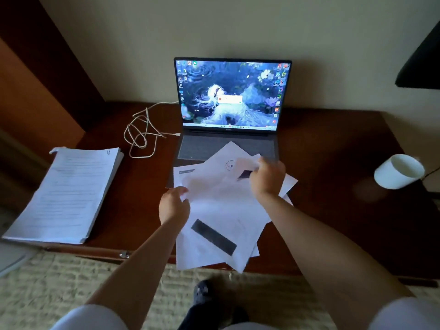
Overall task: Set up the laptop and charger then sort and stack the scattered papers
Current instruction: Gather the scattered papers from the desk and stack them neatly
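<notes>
An open laptop [232, 96] stands at the back of the dark wooden desk [333, 144], its screen lit. A white charger cable [142, 134] lies coiled to its left, the plug end right by the laptop's left side. Several loose white papers [221, 210] lie fanned over the laptop's front edge and the desk's near edge. My left hand [173, 207] grips the left edge of the top sheets. My right hand [267, 176] pinches a sheet at the pile's upper right. A neat paper stack [69, 191] with a clip lies on the desk's left end.
A white cup [400, 171] stands near the desk's right edge. A dark object [421, 58] hangs at the upper right. A wooden cabinet [35, 79] rises on the left. Below the desk edge are a woven rug [59, 282] and a dark sock [204, 291].
</notes>
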